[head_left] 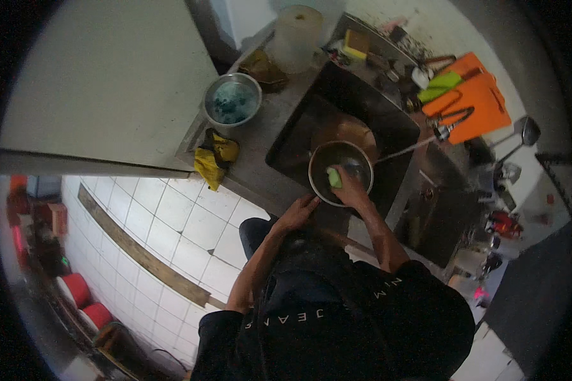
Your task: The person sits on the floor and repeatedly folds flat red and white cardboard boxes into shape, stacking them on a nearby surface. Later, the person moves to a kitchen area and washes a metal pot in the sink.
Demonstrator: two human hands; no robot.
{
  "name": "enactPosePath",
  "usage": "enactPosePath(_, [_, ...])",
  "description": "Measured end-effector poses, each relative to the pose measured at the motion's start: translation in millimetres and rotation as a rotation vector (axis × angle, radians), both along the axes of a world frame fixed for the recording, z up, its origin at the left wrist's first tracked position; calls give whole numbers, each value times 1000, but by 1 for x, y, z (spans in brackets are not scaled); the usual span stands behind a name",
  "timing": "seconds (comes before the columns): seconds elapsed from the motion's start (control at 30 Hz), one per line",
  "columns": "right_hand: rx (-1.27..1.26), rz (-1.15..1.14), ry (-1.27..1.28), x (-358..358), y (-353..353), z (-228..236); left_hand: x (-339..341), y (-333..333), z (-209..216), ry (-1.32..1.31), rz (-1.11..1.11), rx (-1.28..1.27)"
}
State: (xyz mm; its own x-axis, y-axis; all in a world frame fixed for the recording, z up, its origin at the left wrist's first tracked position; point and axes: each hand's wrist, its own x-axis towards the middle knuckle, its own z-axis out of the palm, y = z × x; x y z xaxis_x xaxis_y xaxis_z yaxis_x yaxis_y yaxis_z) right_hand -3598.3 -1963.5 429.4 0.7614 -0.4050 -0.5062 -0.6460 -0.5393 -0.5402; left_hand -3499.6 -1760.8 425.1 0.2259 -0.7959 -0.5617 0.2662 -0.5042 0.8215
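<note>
A round metal bowl (321, 160) with a dark inside is tilted over the near side of the dark sink (299, 120). My right hand (352, 188) reaches into it, fingers closed around a green sponge (334, 178) pressed to its inner wall. At the bowl's lower left rim, my left hand (297, 214) grips the edge; part of its fingers is hidden. Behind the bowl, a brownish round pan (344, 129) lies in the sink, partly covered by the bowl. A thin stream of water (408, 151) runs from the faucet (442, 131) toward the sink.
On the left counter stand a metal basin (233, 77) of bluish soapy water and a yellow-black cloth (213, 160). A translucent bucket (297, 39) and a yellow-brown sponge (356, 44) are farther back. Orange cutting boards (473, 105) and a ladle (527, 130) stand at the right.
</note>
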Motion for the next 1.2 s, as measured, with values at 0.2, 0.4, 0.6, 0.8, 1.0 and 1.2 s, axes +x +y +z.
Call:
enactPosePath(0.2, [292,170,-155,-41,-14,-24,-32,-8,39,-68,25,253])
enactPosePath(0.4, [237,115,-330,-31,-19,-65,-48,1,-7,-23,43,77])
enactPosePath(0.6, [164,-210,-443,-5,17,-37,-42,-3,11,-126,4,249])
enactPosePath(0.8, [18,-314,-572,-6,16,-28,-41,-3,32,-173,-33,133])
enactPosePath(1.0, [106,-222,-521,-29,45,-7,-27,-1,28,-185,-134,101])
enactPosePath(1.2, [177,-115,-278,-17,23,24,-27,9,42,-343,-112,65])
